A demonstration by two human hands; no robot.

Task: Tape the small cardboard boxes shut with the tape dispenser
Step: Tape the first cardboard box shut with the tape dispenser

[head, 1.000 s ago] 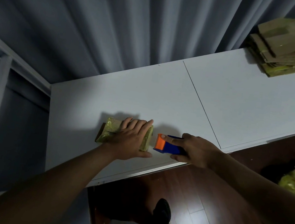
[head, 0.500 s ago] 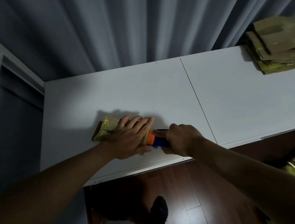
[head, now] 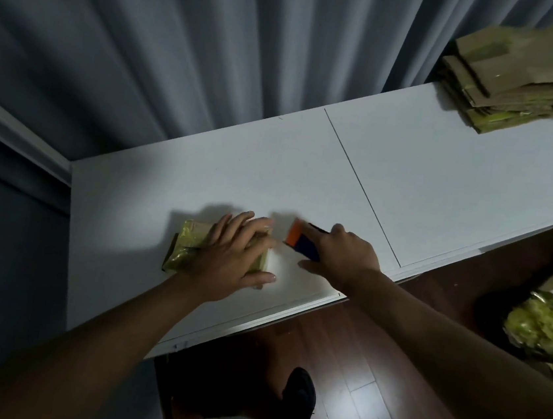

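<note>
White laminate bench (head: 444, 180) carries our small flat cardboard box (head: 188, 244) near its front edge; our left hand (head: 232, 256) presses it, fingers (head: 232, 225) spread flat. Just beside it, our right hand (head: 342, 254) grips the orange-and-blue tape dispenser (head: 300, 243), fingers curled round it.

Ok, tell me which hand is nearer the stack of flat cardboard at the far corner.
Right. The right hand, gripping the tape dispenser, lies toward the stack; the left hand rests on the small box, farther away.
</note>
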